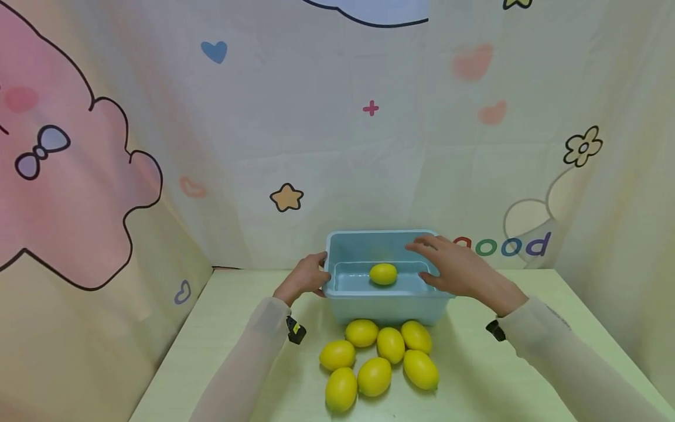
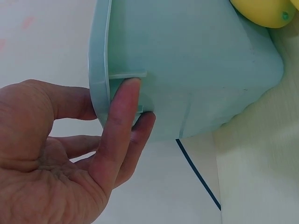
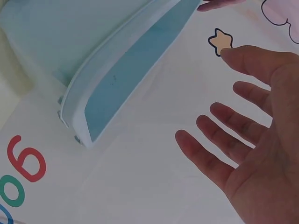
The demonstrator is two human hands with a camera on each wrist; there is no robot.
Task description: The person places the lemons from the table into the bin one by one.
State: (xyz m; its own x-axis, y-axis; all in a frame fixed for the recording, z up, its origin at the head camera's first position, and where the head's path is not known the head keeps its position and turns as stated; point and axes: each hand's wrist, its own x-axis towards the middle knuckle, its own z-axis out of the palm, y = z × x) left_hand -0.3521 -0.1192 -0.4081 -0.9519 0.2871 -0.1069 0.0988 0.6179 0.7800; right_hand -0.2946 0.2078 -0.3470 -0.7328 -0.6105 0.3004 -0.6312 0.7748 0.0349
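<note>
In front of a cartoon-printed curtain (image 1: 327, 146), a pale table (image 1: 469, 381) bears a light-blue plastic bin (image 1: 387, 308) with one lemon (image 1: 383, 274) inside and seven lemons (image 1: 374, 377) clustered before it, likely for easy reach. The left hand (image 1: 306, 275) grips the bin's left end, presumably steadying it; the right hand (image 1: 459, 266), spread and empty, hovers over the right.

The blue box (image 1: 387, 294) is open on top, so a grip can go down into it. One lemon (image 1: 383, 274) sits in the middle, with room on its left. The right grip (image 1: 461, 268) is over the right end, in the way. The left grip (image 1: 306, 275) blocks the left end. Seven lemons (image 1: 374, 377) crowd the front. The tabletop (image 1: 466, 378) has space right of them.
</note>
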